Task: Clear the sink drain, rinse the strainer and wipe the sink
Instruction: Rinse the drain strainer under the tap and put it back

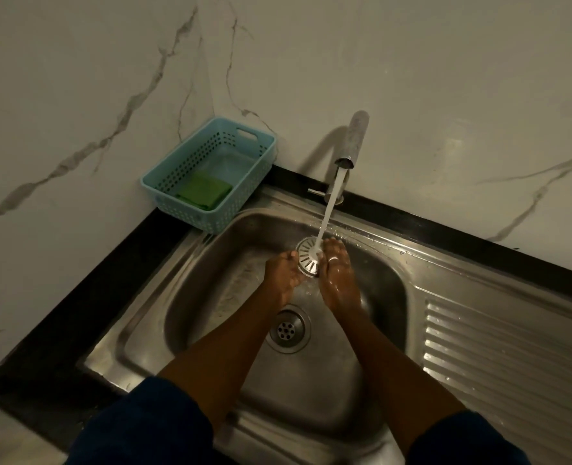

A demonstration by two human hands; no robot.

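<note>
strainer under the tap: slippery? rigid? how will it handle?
Likely slippery: the strainer sits under running water, pinched at its rim by the wet left hand and right hand. Probably rigid and light: it looks like thin slotted metal. Being round, it might roll if dropped.

No text, label, brand, number or sign can be read anywhere in the view.
</note>
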